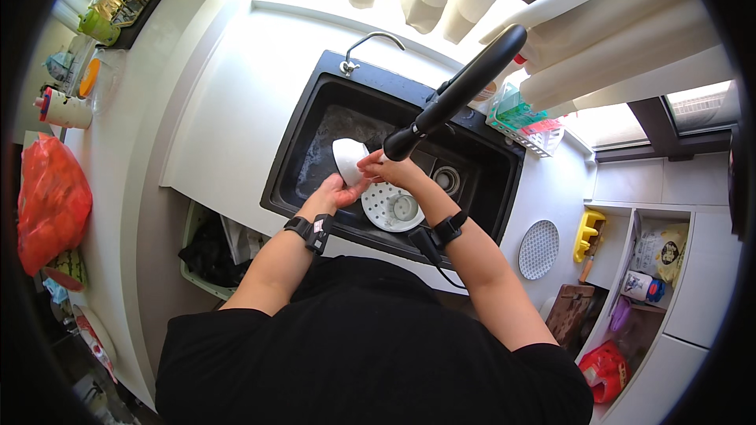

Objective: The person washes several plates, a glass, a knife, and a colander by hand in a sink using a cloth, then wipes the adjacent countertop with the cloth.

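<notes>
Over the black sink I hold a white bowl, tilted on its side. My left hand grips its lower edge. My right hand is at the bowl's right side, its fingers against it, beneath the head of a black faucet. Whether water runs there is hidden by the faucet and hand. Below my hands sits a white plate with dark dots, and a clear glass stands on it. The sink's floor looks wet, with some suds.
A thin metal tap rises at the sink's back edge. Right of the sink are a white basket with packets and a patterned oval plate. A wooden cutting board leans near the shelves. A red plastic bag lies far left.
</notes>
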Demonstrator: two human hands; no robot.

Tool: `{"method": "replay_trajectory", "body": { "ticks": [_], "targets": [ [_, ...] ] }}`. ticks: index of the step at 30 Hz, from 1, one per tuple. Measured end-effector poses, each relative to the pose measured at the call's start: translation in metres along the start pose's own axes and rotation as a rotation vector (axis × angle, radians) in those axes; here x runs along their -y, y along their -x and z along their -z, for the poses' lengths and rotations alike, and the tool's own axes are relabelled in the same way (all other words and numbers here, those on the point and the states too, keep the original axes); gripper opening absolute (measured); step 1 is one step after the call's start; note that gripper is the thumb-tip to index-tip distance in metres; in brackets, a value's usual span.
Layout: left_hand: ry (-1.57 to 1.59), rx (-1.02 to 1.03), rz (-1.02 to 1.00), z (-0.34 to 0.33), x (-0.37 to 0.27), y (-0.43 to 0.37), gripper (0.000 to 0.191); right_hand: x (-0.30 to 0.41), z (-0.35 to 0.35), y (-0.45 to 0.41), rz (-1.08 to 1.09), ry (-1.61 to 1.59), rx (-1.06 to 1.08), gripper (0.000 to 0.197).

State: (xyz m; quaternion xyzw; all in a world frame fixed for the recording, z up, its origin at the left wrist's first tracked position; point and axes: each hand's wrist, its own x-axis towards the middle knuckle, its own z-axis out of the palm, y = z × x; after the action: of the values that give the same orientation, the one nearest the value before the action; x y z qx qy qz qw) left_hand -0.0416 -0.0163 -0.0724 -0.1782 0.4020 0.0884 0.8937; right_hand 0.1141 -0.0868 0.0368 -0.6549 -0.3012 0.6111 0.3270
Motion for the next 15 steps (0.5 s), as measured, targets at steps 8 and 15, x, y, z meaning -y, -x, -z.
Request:
{"method": "replay_trajectory", "body": {
  "ticks": [8,15],
  "targets": [
    [0.138,0.042,0.182,0.007,-0.013,0.005,0.03,-0.015,-0.015,-0.017,0.152,-0.41,-0.119,0.034],
    [0.075,0.008,0.264,-0.005,-0.006,0.017,0.028,-0.009,-0.011,-0.011,0.138,-0.418,-0.004,0.036]
  ]
}}
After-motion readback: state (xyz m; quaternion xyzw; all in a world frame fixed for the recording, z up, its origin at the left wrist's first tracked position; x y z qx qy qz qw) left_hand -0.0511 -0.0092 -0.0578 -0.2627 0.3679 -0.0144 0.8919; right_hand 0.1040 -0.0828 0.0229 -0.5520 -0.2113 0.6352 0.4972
